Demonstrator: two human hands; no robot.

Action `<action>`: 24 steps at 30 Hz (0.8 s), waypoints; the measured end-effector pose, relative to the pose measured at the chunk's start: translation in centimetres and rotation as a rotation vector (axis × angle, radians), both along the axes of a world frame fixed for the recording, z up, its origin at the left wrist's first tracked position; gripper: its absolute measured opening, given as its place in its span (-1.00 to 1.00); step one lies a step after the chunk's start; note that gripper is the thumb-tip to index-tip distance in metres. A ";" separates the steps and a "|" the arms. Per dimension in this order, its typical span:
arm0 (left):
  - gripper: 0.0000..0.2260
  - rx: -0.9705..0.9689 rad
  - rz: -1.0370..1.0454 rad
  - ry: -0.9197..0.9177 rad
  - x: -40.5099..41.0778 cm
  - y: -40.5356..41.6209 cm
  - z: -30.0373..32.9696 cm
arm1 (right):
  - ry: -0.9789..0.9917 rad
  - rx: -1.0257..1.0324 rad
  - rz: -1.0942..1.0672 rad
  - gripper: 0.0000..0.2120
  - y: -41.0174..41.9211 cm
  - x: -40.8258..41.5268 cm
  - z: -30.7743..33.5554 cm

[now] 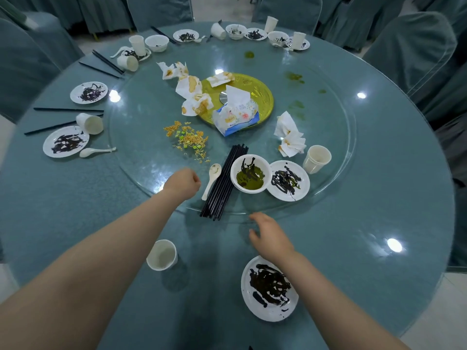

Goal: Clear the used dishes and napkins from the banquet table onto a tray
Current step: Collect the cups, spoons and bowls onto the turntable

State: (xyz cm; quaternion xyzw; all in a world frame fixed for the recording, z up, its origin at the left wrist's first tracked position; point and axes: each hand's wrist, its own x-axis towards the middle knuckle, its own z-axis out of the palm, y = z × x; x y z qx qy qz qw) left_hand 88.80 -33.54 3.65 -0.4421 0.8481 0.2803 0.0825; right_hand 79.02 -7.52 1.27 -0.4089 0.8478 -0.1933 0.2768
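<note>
Around the round teal table (379, 198) stand teal-covered chairs (409, 49).

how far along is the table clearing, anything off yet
Done: black chopsticks are bundled on the glass turntable, beside a spoon. In hand: nothing; left hand is a fist, right hand is empty. Left: stained plates, cups, crumpled napkins. No tray visible.
</note>
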 end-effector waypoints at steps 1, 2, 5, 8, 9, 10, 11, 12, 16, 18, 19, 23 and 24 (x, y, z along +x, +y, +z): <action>-0.87 0.001 -0.002 -0.002 0.7 0.3 0.0 | -0.004 0.003 -0.008 -0.61 0.5 0.1 -0.1; -0.89 0.003 -0.002 -0.008 1.6 0.7 0.0 | -0.007 0.011 -0.016 -0.62 1.0 0.2 -0.2; -0.90 0.010 0.005 -0.013 4.3 2.1 -0.4 | -0.040 0.035 -0.066 -0.67 2.5 0.2 -0.6; -0.90 0.030 0.044 0.015 6.9 3.4 -0.8 | -0.071 0.090 -0.101 -0.72 4.0 0.0 -1.2; -0.90 0.029 0.054 0.026 7.7 3.9 -0.8 | -0.081 0.120 -0.105 -0.74 4.5 -0.1 -1.3; -0.91 0.030 0.069 0.042 8.5 4.4 -0.9 | -0.092 0.145 -0.106 -0.74 5.0 -0.2 -1.5; -0.92 0.036 0.089 0.064 9.3 4.9 -1.0 | -0.100 0.169 -0.108 -0.75 5.5 -0.3 -1.6; -0.92 0.035 0.107 0.087 10.1 5.5 -0.9 | -0.094 0.185 -0.106 -0.75 6.0 -0.5 -1.7; -0.76 -0.041 0.140 0.125 12.9 7.7 -1.3 | -0.079 0.223 -0.135 -0.78 8.1 -1.1 -1.8; -0.65 -0.091 0.157 0.123 14.1 8.6 -1.8 | -0.079 0.244 -0.140 -0.79 9.0 -1.3 -2.0; -0.60 -0.100 0.169 0.120 14.7 9.1 -2.1 | -0.077 0.252 -0.142 -0.79 9.4 -1.3 -2.0; -0.45 -0.025 0.190 0.131 16.0 11.1 -2.9 | -0.108 0.266 -0.172 -0.85 10.6 -1.0 -2.2; -0.42 -0.012 0.190 0.141 16.1 11.5 -3.0 | -0.119 0.255 -0.182 -0.88 10.8 -0.9 -2.2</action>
